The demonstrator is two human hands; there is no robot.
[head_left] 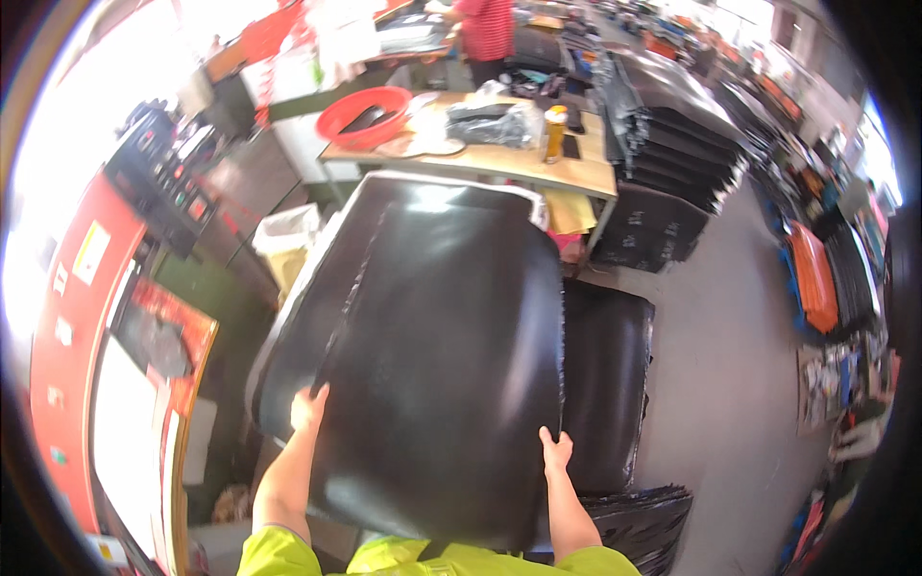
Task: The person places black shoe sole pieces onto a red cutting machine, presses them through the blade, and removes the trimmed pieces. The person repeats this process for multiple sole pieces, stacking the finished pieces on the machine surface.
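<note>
A large glossy black sheet, which looks like rubber or plastic, spans the middle of the view in front of me. My left hand grips its left edge, thumb on top and fingers hidden beneath. On the opposite edge my right hand pinches the sheet the same way. Under and left of it shows another black sheet, lying on a white-edged surface. To the right, a lower pile of black sheets sits partly covered by the held one.
A wooden table ahead bears a red basin, a plastic-wrapped bundle and a yellow bottle. Left stands a red machine with a control panel. Tall black stacks rise at right. Beyond, a person in red stands.
</note>
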